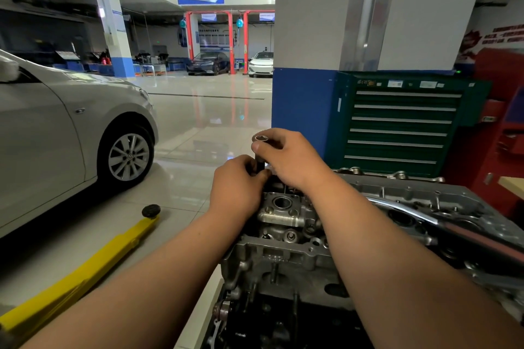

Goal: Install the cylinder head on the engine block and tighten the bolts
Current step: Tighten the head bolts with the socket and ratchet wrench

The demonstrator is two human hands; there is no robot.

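Note:
The grey cylinder head (286, 215) sits on the engine block (283, 269) in front of me, running away to the right. At its far left end a socket tool (260, 161) stands upright, its open metal top showing. My right hand (289, 159) grips the upper part of the socket tool, thumb against its rim. My left hand (239, 181) pinches the dark lower shaft just below. What the tool's tip sits on is hidden by my fingers.
A long chrome-and-dark bar (453, 224) lies across the head on the right. A green tool cabinet (402, 122) stands behind against a pillar. A silver car (62, 127) and a yellow lift arm (85, 272) are on the left.

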